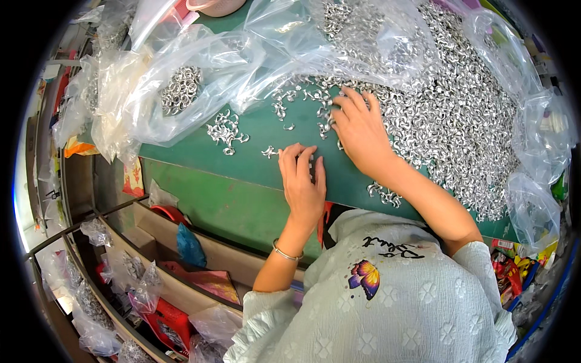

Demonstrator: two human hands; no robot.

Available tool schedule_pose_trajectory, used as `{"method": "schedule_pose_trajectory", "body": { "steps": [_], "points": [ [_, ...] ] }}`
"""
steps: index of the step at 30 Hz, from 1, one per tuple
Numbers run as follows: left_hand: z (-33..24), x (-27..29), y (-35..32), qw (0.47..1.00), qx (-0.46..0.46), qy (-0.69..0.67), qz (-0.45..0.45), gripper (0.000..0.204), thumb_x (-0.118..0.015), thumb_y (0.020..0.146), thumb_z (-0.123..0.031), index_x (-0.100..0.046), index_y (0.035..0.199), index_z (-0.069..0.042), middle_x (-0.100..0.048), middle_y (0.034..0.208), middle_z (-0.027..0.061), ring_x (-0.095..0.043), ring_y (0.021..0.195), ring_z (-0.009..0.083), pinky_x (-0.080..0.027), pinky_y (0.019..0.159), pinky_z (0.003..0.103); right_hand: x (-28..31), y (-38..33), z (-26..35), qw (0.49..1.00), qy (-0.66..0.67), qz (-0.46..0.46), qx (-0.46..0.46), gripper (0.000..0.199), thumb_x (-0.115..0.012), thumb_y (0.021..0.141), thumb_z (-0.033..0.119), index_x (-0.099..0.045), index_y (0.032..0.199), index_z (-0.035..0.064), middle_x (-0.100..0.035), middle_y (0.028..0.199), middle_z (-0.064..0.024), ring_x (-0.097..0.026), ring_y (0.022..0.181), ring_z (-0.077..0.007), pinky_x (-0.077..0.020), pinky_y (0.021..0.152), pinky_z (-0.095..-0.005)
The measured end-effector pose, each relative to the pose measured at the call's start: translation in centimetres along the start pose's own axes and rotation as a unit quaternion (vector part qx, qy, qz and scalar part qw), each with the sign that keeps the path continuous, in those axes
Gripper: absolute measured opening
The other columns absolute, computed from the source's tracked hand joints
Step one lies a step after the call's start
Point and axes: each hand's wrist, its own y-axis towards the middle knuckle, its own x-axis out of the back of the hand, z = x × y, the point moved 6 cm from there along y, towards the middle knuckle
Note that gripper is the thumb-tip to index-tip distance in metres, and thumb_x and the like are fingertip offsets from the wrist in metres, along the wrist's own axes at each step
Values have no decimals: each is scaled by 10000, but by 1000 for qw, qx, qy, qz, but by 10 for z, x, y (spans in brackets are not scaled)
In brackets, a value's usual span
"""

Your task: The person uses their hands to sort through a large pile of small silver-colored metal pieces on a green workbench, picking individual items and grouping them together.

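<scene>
Right now your left hand [302, 181] lies flat at the near edge of the green table [254, 136], fingers together and pointing away from you, palm down on the bare surface. Whether any of the small silver metal pieces sit under those fingers you cannot tell from this view; one loose piece [269, 152] lies just beside the fingertips, on their left. A thin silver bangle [284, 253] circles that wrist.

Your right hand [361, 134] is further up the table, also palm down, fingers spread slightly and resting on the edge of the big heap of silver pieces [460, 115] that covers the right half of the table. The fingertips touch scattered pieces at the heap's left fringe. It is not clenched on anything; whether a piece is pinched beneath it is hidden.

The two hands are close but not touching, left nearer to you, right slightly ahead.

A small cluster of pieces [225, 131] lies apart on the green surface to the left. Behind it a crumpled clear plastic bag [157, 91] holds more of the same silver pieces. Another clear bag [535, 199] hangs at the table's right edge. Below left, cardboard compartments [151, 242] hold small bags and red items.
</scene>
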Motion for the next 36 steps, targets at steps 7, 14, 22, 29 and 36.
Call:
{"method": "schedule_pose_trajectory", "body": {
  "steps": [7,14,22,29,36],
  "points": [
    [-10,-2,20,999,13,16,39,251,-695,793,3,-641,1037,-27,-555,1058,104,-528,988,286,-375,899,447,20,-21,-11,996,91,-6,-16,89,-652,774,56,-643,855,21,-576,1103,-108,-481,1185,-290,-318,1025,-485],
    [-10,-17,43,990,-39,101,86,200,-700,804,-55,-668,1002,-54,-576,1029,66,-527,956,248,-331,852,397,19,-20,-14,993,121,5,-10,177,-671,794,76,-663,964,29,-564,1165,-109,-463,1199,-306,-343,1005,-454],
    [-10,-16,43,991,-54,95,72,163,-705,795,-38,-670,953,-61,-576,992,64,-529,950,250,-331,830,378,15,-17,-8,994,110,7,-10,179,-694,753,95,-669,914,21,-572,1165,-113,-461,1207,-303,-338,1004,-463],
    [-9,10,36,998,-22,54,36,146,-698,801,-28,-661,940,-54,-578,965,67,-535,936,249,-351,838,360,19,-16,0,994,107,-3,15,94,-659,722,63,-648,797,7,-587,1092,-121,-481,1168,-285,-332,1010,-459],
    [1,15,6,996,5,44,74,190,-679,814,-12,-649,999,-41,-579,973,77,-538,921,251,-358,850,360,15,-22,28,979,193,33,66,93,-683,774,116,-644,819,44,-588,1019,-73,-518,1077,-251,-372,949,-420]
  ]
}}
